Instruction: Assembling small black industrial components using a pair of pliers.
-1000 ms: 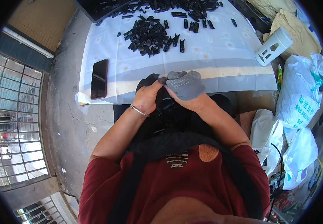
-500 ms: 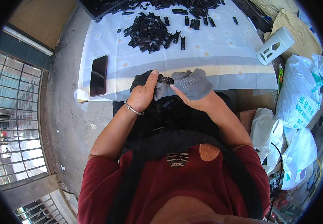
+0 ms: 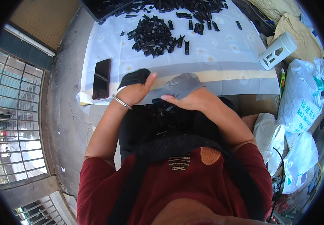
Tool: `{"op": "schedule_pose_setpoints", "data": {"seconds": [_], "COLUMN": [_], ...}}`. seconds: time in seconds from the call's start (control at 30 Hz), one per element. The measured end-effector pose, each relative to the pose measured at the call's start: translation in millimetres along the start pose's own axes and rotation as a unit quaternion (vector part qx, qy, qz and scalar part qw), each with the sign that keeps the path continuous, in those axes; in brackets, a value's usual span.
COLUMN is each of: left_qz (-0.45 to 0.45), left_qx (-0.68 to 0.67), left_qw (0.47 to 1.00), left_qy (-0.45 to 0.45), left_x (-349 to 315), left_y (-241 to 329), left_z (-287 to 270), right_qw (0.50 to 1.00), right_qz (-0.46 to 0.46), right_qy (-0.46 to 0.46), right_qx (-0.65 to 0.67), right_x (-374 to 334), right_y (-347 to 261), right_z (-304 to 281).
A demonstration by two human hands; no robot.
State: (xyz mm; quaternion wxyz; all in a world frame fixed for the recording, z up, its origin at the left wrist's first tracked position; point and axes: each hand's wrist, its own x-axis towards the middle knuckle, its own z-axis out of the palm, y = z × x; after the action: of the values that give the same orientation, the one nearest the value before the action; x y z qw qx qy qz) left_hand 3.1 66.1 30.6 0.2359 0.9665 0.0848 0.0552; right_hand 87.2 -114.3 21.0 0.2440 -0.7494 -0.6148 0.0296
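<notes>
My left hand (image 3: 135,88), in a black fingerless-looking glove with a metal bangle at the wrist, is at the table's near edge. Its thumb stands apart from the fingers and no part shows in it. To its right, my right hand (image 3: 186,92) wears a grey dotted glove and is closed, thumb pointing left. A small black plastic part (image 3: 157,100) shows just under that thumb, seemingly in its grip; its far end is hidden. Ahead of both hands lies a heap of black plastic parts (image 3: 150,35). Several similar pieces, one a forked clip (image 3: 187,47), lie beside it.
A phone (image 3: 101,78) lies at the left of the flowered tablecloth (image 3: 229,67). At the right edge is a white cup-like holder with cutouts (image 3: 278,50). Plastic bags (image 3: 299,97) crowd the right side. A dark tray (image 3: 105,9) is at the far left.
The hands have come apart: the left moved left, away from the black part both held. The right hand moved slightly down and left. The view has shifted a little.
</notes>
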Motion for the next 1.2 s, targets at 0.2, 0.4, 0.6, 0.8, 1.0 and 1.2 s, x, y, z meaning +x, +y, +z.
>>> {"op": "schedule_pose_setpoints", "data": {"seconds": [0.2, 0.4, 0.6, 0.8, 1.0, 1.2], "left_qz": [-0.066, -0.025, 0.056, -0.001, -0.067, -0.176], "left_qx": [0.166, 0.175, 0.113, -0.094, -0.274, -0.614], "left_qw": [0.976, 0.981, 0.972, 0.970, 0.943, 0.766], "left_qy": [0.121, 0.081, 0.198, 0.223, 0.177, 0.080], "left_x": [85.1, 92.6, 48.9, 36.0, 18.8, -9.7], "left_y": [-58.9, -55.1, -55.1, -47.4, -22.5, 17.2], "left_z": [-1.2, 19.3, 29.7, 23.2, 27.1, 53.0], "right_qw": [0.985, 0.965, 0.958, 0.975, 0.988, 0.971], "right_qz": [0.070, 0.089, 0.052, 0.172, 0.073, 0.046], "right_qy": [0.054, -0.019, 0.121, 0.139, 0.130, 0.234], "right_qx": [-0.150, -0.247, -0.253, -0.035, -0.032, -0.025], "right_x": [85.1, 105.6, 52.6, 6.5, -14.8, -2.1], "right_y": [28.5, 43.2, 50.0, 49.6, 43.1, -4.6], "right_z": [6.4, 15.0, 3.9, -5.0, 1.0, 10.0]}}
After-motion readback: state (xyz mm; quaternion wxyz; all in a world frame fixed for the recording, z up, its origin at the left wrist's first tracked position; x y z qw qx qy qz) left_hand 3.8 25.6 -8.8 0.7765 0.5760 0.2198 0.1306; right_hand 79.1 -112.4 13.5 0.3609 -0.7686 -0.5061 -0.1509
